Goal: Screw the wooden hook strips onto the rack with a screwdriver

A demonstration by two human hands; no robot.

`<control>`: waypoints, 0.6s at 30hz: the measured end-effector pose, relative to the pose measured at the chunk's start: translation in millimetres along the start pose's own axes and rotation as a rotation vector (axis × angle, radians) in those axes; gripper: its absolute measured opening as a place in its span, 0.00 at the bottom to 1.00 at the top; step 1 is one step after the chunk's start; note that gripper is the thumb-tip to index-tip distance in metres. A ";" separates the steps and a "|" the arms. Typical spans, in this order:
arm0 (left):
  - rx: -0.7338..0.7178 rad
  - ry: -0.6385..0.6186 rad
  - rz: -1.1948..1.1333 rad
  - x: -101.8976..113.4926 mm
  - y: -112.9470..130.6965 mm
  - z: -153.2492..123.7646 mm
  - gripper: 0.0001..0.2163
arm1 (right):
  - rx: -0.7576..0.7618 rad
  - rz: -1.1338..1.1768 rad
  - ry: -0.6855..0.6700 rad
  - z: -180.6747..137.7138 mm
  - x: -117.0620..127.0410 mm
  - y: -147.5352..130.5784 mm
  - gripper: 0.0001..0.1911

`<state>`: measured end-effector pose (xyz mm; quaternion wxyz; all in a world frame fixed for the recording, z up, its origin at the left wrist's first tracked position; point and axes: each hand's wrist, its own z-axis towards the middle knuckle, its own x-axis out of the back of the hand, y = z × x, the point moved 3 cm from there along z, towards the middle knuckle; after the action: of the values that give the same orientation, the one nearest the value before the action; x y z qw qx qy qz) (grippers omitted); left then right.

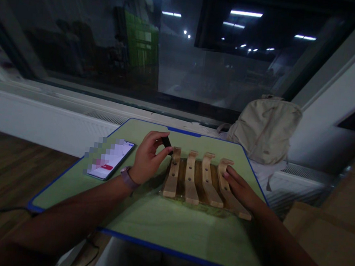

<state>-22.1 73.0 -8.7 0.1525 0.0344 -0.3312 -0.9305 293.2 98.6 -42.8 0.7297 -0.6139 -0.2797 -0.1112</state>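
Wooden coat rack [194,181] lies flat on the green counter [170,229], its four pale hooks side by side on a dark board, between the two hands and slightly ahead of them. The left hand [147,157] pinches a small black tool [166,143] between thumb and fingertips, with its thin tip down beside the leftmost hook, close to the board. Whether the tip touches anything is too small to tell. The right hand [241,189] lies spread, its fingers [228,173] resting on the rightmost hook. A phone [109,159] with a blurred screen lies on the counter just left of the left hand. The blue far edge runs just past the hook tops and the right edge passes near the rightmost hook, while a broad open stretch of counter lies between the rack and the near edge. A beige backpack [265,129] sits beyond the right hand, past the counter's far corner, and a cardboard box [322,233] stands to that hand's right.
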 end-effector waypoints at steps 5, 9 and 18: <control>0.067 -0.050 -0.100 -3.9 1.7 -1.2 0.17 | 0.031 0.001 -0.014 0.2 -0.2 -2.4 0.29; 0.048 -0.120 -0.125 -6.3 3.7 -3.2 0.19 | 0.041 0.008 -0.022 0.2 -0.2 -4.8 0.27; -0.040 0.009 0.056 2.0 5.1 0.3 0.14 | -0.013 -0.024 0.004 0.1 0.5 0.0 0.24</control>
<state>-22.7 68.8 -5.2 0.1806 0.0260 -0.3125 -0.9322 293.6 98.8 -42.5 0.7248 -0.6151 -0.2850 -0.1229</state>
